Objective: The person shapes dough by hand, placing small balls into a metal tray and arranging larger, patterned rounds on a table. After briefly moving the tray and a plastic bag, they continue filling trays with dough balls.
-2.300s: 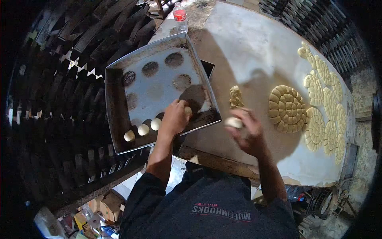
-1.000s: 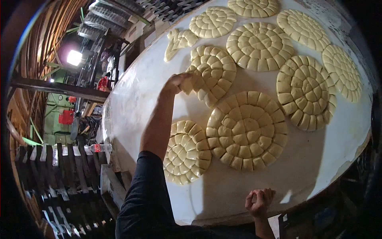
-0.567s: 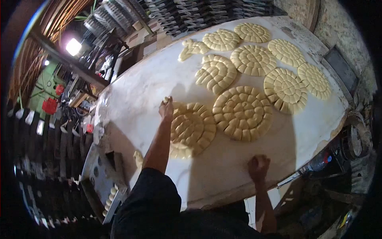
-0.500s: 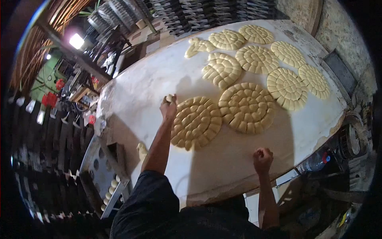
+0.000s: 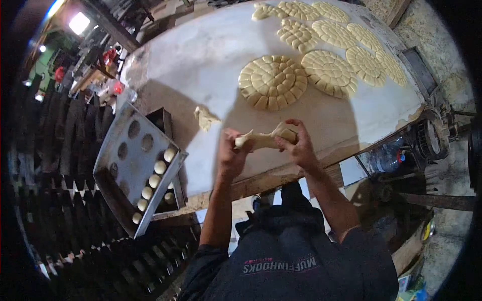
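A pale strip of dough point(image 5: 262, 140) stretches between my two hands, just above the near part of the work table. My left hand point(image 5: 232, 154) is closed on its left end. My right hand point(image 5: 299, 146) grips the thicker right end between thumb and fingers. Beyond them lies a round of dough point(image 5: 272, 80) cut into many small pieces in rings. Left of my hands, a ragged scrap of dough point(image 5: 205, 118) rests on the tabletop.
On the left, a metal tray point(image 5: 113, 145) with round hollows stands tilted, with several dough balls point(image 5: 154, 181) along its side. More cut dough rounds point(image 5: 330, 73) cover the far right of the table point(image 5: 181, 65). Below the right edge is a plastic bottle point(image 5: 389, 159).
My left hand has come back from beside the cut rounds, and my right hand has moved left to meet it. Both now hold dough. The view has tilted down, showing more of the tray.
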Demonstrator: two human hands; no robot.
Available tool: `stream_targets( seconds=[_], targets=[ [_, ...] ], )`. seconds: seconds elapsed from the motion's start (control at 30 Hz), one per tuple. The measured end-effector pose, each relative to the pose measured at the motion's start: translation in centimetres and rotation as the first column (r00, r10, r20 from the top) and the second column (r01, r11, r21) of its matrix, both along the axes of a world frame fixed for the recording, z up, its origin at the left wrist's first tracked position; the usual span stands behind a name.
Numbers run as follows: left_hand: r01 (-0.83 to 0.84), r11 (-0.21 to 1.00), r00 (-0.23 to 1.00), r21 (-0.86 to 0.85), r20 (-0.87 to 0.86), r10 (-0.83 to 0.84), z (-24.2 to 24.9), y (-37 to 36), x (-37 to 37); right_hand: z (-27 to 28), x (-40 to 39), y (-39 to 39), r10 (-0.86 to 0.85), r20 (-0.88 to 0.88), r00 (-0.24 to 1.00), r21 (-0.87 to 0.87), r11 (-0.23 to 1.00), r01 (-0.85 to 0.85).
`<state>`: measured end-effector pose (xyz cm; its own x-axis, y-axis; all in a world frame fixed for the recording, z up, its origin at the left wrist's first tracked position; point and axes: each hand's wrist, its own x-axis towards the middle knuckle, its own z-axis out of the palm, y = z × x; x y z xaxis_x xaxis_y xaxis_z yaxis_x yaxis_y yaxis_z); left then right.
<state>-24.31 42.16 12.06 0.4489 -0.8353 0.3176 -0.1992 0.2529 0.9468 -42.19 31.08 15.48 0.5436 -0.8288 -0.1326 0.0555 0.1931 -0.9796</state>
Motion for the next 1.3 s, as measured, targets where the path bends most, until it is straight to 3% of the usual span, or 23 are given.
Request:
stream_targets(
  seconds=[0.07, 0.13, 0.17, 0.23, 0.27, 0.3, 0.33, 0.37, 0.4, 0.43, 0.47, 0.53, 0.6, 0.67, 0.73, 0.8, 0.87, 0.93, 1.0, 1.1, 1.17, 1.2, 1.3],
  targets=[
    [-0.134, 0.991, 0.944, 0.016, -0.301, 0.133, -3.1, 1.1, 0.9, -0.7, -1.5, -0.7, 0.060, -0.074, 0.995, 0.075, 0.996, -0.054],
    [-0.211, 0.977, 0.914, 0.042, -0.345, 0.212, -5.6, 1.4, 0.6, -3.3, -3.1, -2.0, -0.109, -0.069, 0.992, 0.019, 0.994, 0.111],
    [-0.356, 0.927, 0.852, 0.121, -0.366, 0.375, -7.4, 1.4, 0.4, -6.9, -4.5, -3.5, -0.177, 0.054, 0.983, 0.003, 0.984, 0.178],
    [-0.544, 0.817, 0.764, 0.193, -0.289, 0.577, -11.3, 1.4, 0.0, -7.2, -6.6, -5.2, -0.301, -0.086, 0.950, -0.055, 0.953, 0.298],
    [-0.452, 0.855, 0.872, 0.253, -0.075, 0.484, -11.1, 2.4, -1.0, -7.3, -8.1, -6.5, -0.423, -0.208, 0.882, -0.137, 0.906, 0.401],
    [-0.368, 0.869, 0.930, 0.330, 0.136, 0.343, -10.6, 3.2, -1.7, -12.0, -11.7, -7.8, -0.368, -0.293, 0.882, -0.491, 0.850, 0.191],
    [-0.372, 0.872, 0.928, 0.320, 0.142, 0.344, -9.7, 3.2, -1.5, -16.7, -14.5, -9.1, -0.348, -0.385, 0.855, -0.752, 0.656, -0.071],
    [-0.300, 0.913, 0.837, 0.277, 0.535, 0.113, -8.9, 3.1, -0.9, -15.5, -15.2, -10.5, -0.349, -0.374, 0.859, -0.758, 0.649, -0.066],
    [-0.216, 0.936, 0.557, 0.279, 0.822, -0.117, -8.1, 2.2, -0.4, -13.2, -16.4, -11.9, -0.294, -0.537, 0.790, -0.797, 0.483, -0.362],
    [-0.215, 0.934, 0.556, 0.287, 0.822, -0.124, -7.3, 0.4, 0.2, -11.7, -17.2, -13.1, -0.277, -0.687, 0.672, -0.726, 0.285, -0.626],
    [-0.307, 0.906, 0.576, 0.291, 0.815, -0.066, -6.4, -1.9, 1.0, -11.5, -16.5, -15.2, -0.269, -0.692, 0.670, -0.721, 0.300, -0.625],
    [-0.397, 0.862, 0.589, 0.313, 0.808, -0.022, -6.5, -6.6, 1.5, -11.4, -12.6, -20.2, -0.281, -0.503, 0.818, -0.859, 0.269, -0.436],
    [-0.414, 0.859, 0.678, 0.302, 0.732, 0.069, -8.0, -10.4, 0.1, -11.7, -8.3, -20.0, -0.278, -0.548, 0.789, -0.768, 0.543, -0.341],
    [-0.391, 0.855, 0.743, 0.340, 0.665, 0.075, -9.5, -11.6, -4.1, -15.1, -6.3, -17.1, -0.188, -0.524, 0.831, -0.812, 0.405, -0.420],
    [-0.369, 0.856, 0.589, 0.361, 0.804, -0.085, -9.6, -10.2, -8.5, -14.0, -7.6, -12.7, -0.018, -0.666, 0.746, -0.698, 0.368, -0.614],
    [-0.118, 0.953, 0.584, 0.281, 0.795, -0.162, -10.6, -5.0, -9.3, -13.6, -11.7, -13.0, 0.215, -0.623, 0.752, -0.707, 0.258, -0.659],
    [-0.193, 0.928, 0.611, 0.319, 0.779, -0.141, -13.0, 0.1, -5.9, -16.0, -15.3, -17.9, 0.163, -0.659, 0.734, -0.714, 0.170, -0.679],
    [-0.418, 0.843, 0.621, 0.339, 0.783, -0.007, -11.6, -0.5, -1.7, -16.0, -14.6, -20.9, 0.104, -0.690, 0.717, -0.709, 0.104, -0.698],
    [-0.636, 0.730, 0.556, 0.251, 0.805, 0.208, -11.7, -5.5, 1.7, -12.0, -9.8, -23.9, -0.029, -0.639, 0.769, -0.704, 0.424, -0.569],
    [-0.597, 0.772, 0.590, 0.219, 0.772, 0.238, -8.8, -12.3, -1.5, -11.8, -4.8, -21.1, -0.058, -0.604, 0.795, -0.690, 0.538, -0.485],
    [-0.599, 0.764, 0.671, 0.240, 0.672, 0.314, -8.9, -12.7, -4.8, -11.8, -5.9, -18.7, -0.025, -0.586, 0.810, -0.736, 0.436, -0.518],
    [-0.492, 0.827, 0.647, 0.270, 0.749, 0.141, -7.9, -11.5, -6.0, -11.7, -6.6, -17.3, 0.006, -0.564, 0.826, -0.777, 0.335, -0.533],
    [-0.355, 0.903, 0.617, 0.241, 0.786, 0.033, -8.9, -4.5, -5.0, -12.2, -11.8, -20.1, 0.173, -0.577, 0.798, -0.772, 0.203, -0.602]
  ],
)
